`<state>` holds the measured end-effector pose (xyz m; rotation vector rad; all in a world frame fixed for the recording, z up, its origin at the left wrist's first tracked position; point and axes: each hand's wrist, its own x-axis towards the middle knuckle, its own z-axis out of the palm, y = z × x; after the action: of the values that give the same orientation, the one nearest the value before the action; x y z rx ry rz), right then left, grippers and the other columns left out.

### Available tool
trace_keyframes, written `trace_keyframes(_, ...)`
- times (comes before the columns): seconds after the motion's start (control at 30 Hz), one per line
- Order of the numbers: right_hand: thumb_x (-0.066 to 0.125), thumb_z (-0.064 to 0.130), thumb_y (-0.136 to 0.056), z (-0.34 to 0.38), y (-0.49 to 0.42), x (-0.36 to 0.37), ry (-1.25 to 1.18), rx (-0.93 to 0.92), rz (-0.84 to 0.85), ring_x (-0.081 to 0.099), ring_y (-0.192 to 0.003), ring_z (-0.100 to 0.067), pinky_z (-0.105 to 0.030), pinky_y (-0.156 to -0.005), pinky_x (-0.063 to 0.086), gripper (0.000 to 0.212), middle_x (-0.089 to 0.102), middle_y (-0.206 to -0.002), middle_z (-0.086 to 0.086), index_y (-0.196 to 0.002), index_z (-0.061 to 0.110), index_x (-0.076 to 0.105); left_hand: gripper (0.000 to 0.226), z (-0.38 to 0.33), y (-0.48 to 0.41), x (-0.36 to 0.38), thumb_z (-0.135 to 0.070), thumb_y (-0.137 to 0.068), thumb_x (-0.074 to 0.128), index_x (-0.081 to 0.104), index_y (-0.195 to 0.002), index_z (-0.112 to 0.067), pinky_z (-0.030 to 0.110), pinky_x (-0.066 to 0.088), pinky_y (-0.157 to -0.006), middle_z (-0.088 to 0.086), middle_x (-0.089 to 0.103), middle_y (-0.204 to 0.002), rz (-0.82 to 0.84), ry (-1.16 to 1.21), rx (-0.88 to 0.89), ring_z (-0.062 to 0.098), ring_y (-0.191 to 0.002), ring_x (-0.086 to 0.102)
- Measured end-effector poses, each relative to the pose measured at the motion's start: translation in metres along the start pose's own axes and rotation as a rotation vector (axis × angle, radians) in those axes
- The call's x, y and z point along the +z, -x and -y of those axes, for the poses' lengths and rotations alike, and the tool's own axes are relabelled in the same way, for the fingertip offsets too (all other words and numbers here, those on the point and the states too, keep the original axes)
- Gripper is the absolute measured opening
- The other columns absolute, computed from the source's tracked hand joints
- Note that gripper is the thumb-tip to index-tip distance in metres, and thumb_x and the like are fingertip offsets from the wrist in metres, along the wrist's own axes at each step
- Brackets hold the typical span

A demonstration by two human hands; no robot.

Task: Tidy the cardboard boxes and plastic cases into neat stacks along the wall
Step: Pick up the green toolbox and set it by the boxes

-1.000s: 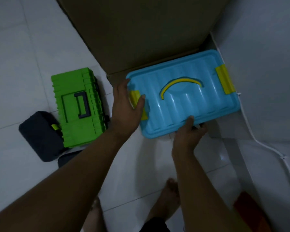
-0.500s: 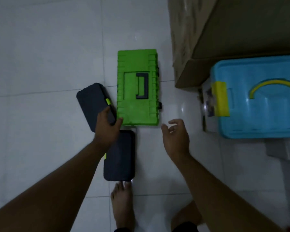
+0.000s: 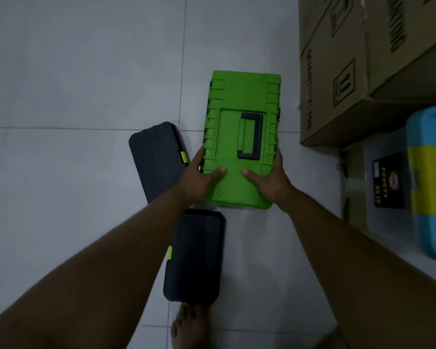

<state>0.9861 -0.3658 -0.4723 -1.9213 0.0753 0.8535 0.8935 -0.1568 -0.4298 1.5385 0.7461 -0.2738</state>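
A green plastic toolbox with a dark handle lies in the middle of the tiled floor. My left hand grips its near left corner and my right hand grips its near right corner, thumbs on the lid. Two dark flat cases with green latches lie by it: one to the left, partly under my left wrist, and one nearer me. Stacked cardboard boxes stand at the right. A blue plastic case with a yellow latch sits beside them at the right edge.
A clear bin with a black label sits under the blue case. My bare foot stands just behind the nearer dark case. Pale floor tiles stretch to the left and far side.
I let go of the blue case and turned left. Both hands reached down and closed on the near end of the green toolbox, which now looks larger and closer.
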Motion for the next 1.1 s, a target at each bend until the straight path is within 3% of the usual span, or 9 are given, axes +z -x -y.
trace_keyframes(0.1,0.089,0.068,-0.064,-0.014,0.004,0.000,-0.009,-0.074,-0.010,0.051,-0.139,-0.018,-0.049,-0.114,0.046,0.128,0.043,-0.159,0.003,-0.163,0.037,0.012,0.083,0.008,-0.001,0.005,-0.012,-0.088,0.080,0.037,-0.158,-0.026,0.029,0.057,-0.096,-0.001,0.064,-0.135,-0.020,-0.019,0.035,-0.003,-0.115,0.063)
trace_keyframes(0.17,0.089,0.059,-0.069,-0.016,0.018,0.000,-0.039,-0.107,0.009,0.055,-0.135,-0.014,-0.047,-0.112,0.049,0.121,0.050,-0.153,0.002,-0.163,0.033,0.018,0.082,0.011,0.010,0.003,-0.008,-0.089,0.078,0.037,-0.158,-0.025,0.031,0.056,-0.099,0.002,0.064,-0.137,-0.015,-0.013,0.028,0.001,-0.117,0.064)
trace_keyframes(0.3,0.091,0.051,-0.071,0.000,0.067,-0.002,-0.090,-0.116,-0.021,0.057,-0.133,-0.017,-0.052,-0.107,0.052,0.115,0.052,-0.150,0.001,-0.162,0.040,0.021,0.083,-0.002,0.056,0.003,-0.004,-0.091,0.075,0.034,-0.159,-0.028,0.026,0.055,-0.099,-0.002,0.063,-0.140,-0.023,0.011,0.034,0.002,-0.120,0.063)
trace_keyframes(0.53,0.091,0.056,-0.067,0.069,0.157,-0.022,-0.121,-0.096,-0.063,0.053,-0.137,-0.015,-0.053,-0.108,0.051,0.119,0.047,-0.153,0.003,-0.161,0.048,0.017,0.087,-0.073,0.145,-0.007,-0.002,-0.090,0.075,0.032,-0.160,-0.030,0.038,0.050,-0.109,-0.007,0.058,-0.146,-0.062,0.024,0.069,0.002,-0.127,0.059)
trace_keyframes(0.73,0.088,0.031,-0.081,0.130,0.267,-0.032,-0.141,-0.068,-0.087,0.051,-0.139,-0.009,-0.050,-0.110,0.050,0.109,0.046,-0.154,0.009,-0.162,0.044,0.016,0.092,-0.123,0.235,-0.023,-0.027,-0.084,0.082,0.030,-0.157,-0.047,0.045,0.046,-0.114,-0.009,0.053,-0.148,-0.077,-0.073,0.065,0.001,-0.132,0.053)
trace_keyframes(0.87,0.085,0.019,-0.085,0.148,0.331,-0.037,-0.174,-0.054,-0.150,0.050,-0.139,-0.008,-0.046,-0.110,0.051,0.104,0.046,-0.155,0.010,-0.163,0.038,0.019,0.091,-0.142,0.287,-0.022,-0.016,-0.086,0.082,0.033,-0.159,-0.039,0.046,0.048,-0.112,-0.014,0.052,-0.143,-0.072,-0.061,0.082,-0.005,-0.130,0.052)
trace_keyframes(1.03,0.086,0.021,-0.084,0.151,0.388,-0.049,-0.220,-0.007,-0.257,0.052,-0.139,-0.012,-0.044,-0.108,0.053,0.104,0.046,-0.157,0.011,-0.161,0.045,0.021,0.089,-0.154,0.324,-0.007,-0.028,-0.081,0.080,0.036,-0.157,-0.034,0.043,0.050,-0.110,-0.012,0.051,-0.146,-0.015,-0.065,0.144,0.001,-0.133,0.052)
trace_keyframes(1.1,0.089,0.035,-0.078,0.145,0.411,-0.058,-0.213,0.034,-0.321,0.053,-0.138,-0.014,-0.046,-0.109,0.052,0.107,0.047,-0.156,0.012,-0.159,0.051,0.020,0.088,-0.158,0.333,0.004,-0.037,-0.080,0.081,0.037,-0.156,-0.038,0.045,0.050,-0.109,-0.014,0.050,-0.148,0.021,-0.081,0.172,0.004,-0.135,0.051)
